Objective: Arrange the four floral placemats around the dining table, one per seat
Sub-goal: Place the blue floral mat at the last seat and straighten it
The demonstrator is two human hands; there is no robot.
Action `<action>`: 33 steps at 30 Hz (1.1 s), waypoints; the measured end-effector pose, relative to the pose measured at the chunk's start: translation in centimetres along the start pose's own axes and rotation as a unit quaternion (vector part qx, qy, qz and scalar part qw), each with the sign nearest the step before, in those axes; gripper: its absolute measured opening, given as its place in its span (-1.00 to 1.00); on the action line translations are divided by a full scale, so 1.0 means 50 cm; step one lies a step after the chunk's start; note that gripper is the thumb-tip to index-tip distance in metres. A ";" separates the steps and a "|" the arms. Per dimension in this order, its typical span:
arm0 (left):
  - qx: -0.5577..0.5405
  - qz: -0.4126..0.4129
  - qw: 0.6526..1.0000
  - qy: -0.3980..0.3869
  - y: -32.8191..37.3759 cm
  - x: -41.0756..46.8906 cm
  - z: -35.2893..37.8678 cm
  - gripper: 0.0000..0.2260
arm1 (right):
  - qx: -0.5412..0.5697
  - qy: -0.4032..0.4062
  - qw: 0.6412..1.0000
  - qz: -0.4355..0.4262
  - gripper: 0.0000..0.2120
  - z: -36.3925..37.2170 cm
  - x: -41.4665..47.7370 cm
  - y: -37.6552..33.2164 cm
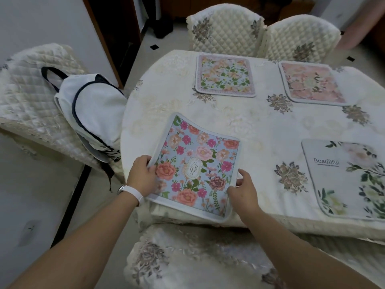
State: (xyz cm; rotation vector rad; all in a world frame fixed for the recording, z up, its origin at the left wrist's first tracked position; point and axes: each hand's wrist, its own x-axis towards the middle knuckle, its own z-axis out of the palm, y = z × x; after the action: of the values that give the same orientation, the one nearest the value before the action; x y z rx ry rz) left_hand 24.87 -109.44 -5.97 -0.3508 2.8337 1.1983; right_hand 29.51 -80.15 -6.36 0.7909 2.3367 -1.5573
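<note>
Left hand (141, 174), right hand (242, 191): each grips a side edge of blue placemat (195, 167), near bench (260, 126) edge.

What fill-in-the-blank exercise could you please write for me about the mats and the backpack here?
1. The left hand and right hand hold the near-left mat, whose background colour is ____.
2. The white mat bears the printed word ____.
3. The backpack lies on a quilted ____.

Missing words: blue; Beautiful; chair.
</note>
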 end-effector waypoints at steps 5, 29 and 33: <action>-0.082 -0.054 0.995 -0.017 0.089 -0.026 0.089 -0.88 | -0.018 0.009 1.000 -0.012 -0.46 -0.129 0.058 0.030; -0.018 -0.055 0.996 -0.063 0.129 -0.012 0.284 -0.75 | -0.148 -0.028 0.984 -0.090 -0.56 -0.265 0.237 0.097; 0.014 -0.007 0.996 -0.087 0.126 -0.019 0.275 -0.67 | -0.266 -0.012 0.957 -0.118 -0.39 -0.264 0.216 0.122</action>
State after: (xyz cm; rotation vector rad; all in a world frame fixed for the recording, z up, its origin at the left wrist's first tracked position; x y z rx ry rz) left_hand 23.76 -95.21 -11.06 -0.2511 2.6922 1.1259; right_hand 25.33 -63.09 -10.72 0.3715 2.7173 -0.9083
